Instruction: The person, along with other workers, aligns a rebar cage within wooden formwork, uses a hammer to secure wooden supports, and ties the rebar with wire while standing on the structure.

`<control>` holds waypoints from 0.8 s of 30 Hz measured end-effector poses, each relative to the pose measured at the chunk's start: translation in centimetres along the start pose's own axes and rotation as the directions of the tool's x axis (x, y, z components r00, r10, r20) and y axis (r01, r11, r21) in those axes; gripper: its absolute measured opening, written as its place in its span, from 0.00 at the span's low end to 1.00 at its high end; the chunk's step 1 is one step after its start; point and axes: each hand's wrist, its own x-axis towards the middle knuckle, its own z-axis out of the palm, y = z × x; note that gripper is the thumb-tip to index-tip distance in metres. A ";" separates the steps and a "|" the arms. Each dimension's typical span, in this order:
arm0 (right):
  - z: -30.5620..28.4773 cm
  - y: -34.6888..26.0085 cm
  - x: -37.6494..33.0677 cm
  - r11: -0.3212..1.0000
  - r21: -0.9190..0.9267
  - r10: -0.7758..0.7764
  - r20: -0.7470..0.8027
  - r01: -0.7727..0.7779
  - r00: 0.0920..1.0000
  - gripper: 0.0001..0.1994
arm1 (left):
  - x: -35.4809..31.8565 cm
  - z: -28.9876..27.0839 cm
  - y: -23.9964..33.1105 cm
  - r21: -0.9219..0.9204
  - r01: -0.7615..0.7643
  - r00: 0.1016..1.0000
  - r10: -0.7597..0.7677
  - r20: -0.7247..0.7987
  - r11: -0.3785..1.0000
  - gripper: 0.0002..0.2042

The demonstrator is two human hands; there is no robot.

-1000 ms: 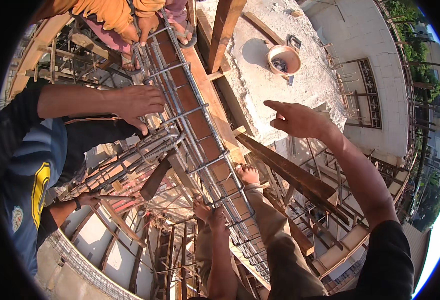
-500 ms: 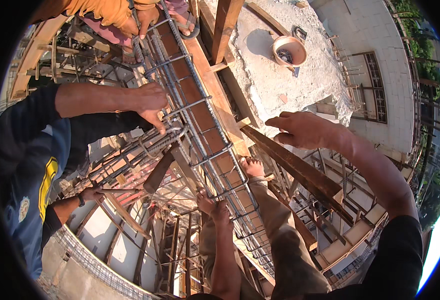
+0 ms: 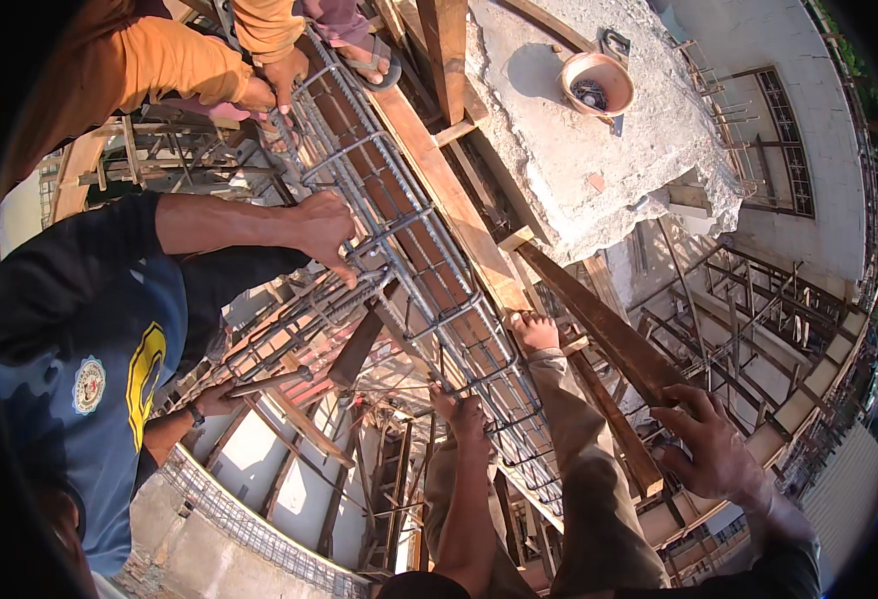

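A long rebar cage (image 3: 414, 215), with stirrups around its lengthwise bars, runs from upper left to lower right along a wooden form board (image 3: 449, 195). My left hand (image 3: 467, 414) is closed on the cage's near-left edge, beside my left foot (image 3: 443, 399). Off to the right, my right hand (image 3: 703, 449) is in the air with fingers apart and slightly curled, holding nothing. It appears in front of the end of a dark timber beam (image 3: 608, 319). My bare right foot (image 3: 536, 332) rests on the wood at the cage's right side.
At left, a co-worker's hand (image 3: 324, 235) touches the bars; their other hand (image 3: 217, 397) grips a bar-like tool (image 3: 269, 382). An orange-sleeved person's hands (image 3: 284, 78) are at the cage's far end. A bucket (image 3: 596, 85) stands on a broken concrete slab (image 3: 559, 150). Open gaps show scaffolding below.
My right hand has swung down and toward me, from beside the slab to the lower right. My left hand stays at the cage. The view has shifted slightly.
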 end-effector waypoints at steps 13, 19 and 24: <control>2.1 1.2 -0.5 0.999 0.042 -0.020 -0.145 0.027 0.989 0.20 | -2.7 3.1 2.5 0.062 -0.016 0.999 0.018 -0.033 0.998 0.10; 2.7 1.5 -1.0 0.997 0.069 0.029 -0.141 -0.020 0.990 0.22 | -2.6 3.1 2.1 0.194 -0.063 0.998 0.063 0.006 0.979 0.09; 2.5 1.1 -0.3 0.991 0.136 0.022 -0.200 0.006 0.980 0.21 | -0.4 1.1 2.7 0.294 -0.093 0.988 0.124 -0.089 0.951 0.02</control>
